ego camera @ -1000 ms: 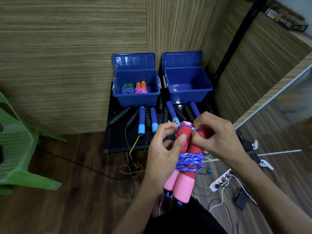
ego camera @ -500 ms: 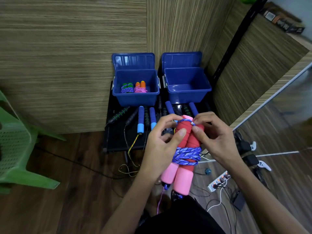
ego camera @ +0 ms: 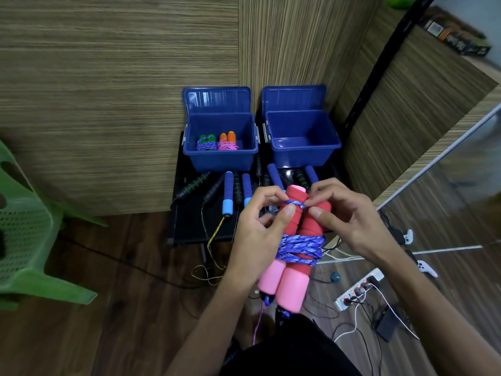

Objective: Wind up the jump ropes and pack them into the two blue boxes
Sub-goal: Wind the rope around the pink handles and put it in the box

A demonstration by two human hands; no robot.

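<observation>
I hold a jump rope with two red-and-pink foam handles [ego camera: 294, 280] side by side, its blue-purple cord [ego camera: 301, 246] wound round their middle. My left hand [ego camera: 257, 234] grips the handles and pinches a loop of cord at the top. My right hand [ego camera: 344, 215] pinches the same loop from the right. The left blue box [ego camera: 221, 158] holds two wound ropes, one green-handled [ego camera: 206, 142] and one orange-handled [ego camera: 228, 141]. The right blue box [ego camera: 303, 157] shows only its bare floor. Several loose ropes [ego camera: 227, 192] lie on the black table [ego camera: 189, 226].
A green plastic chair [ego camera: 24, 240] stands at the left. A power strip [ego camera: 357, 289] with cables and white game controllers [ego camera: 427, 267] lie on the wooden floor at the right. A yellow cord [ego camera: 211, 240] hangs off the table's front. Both box lids lean open against the wooden wall.
Both hands have risen slightly with the red rope, and the fingers have worked the cord loop at the top of the handles. The camera has shifted a little.
</observation>
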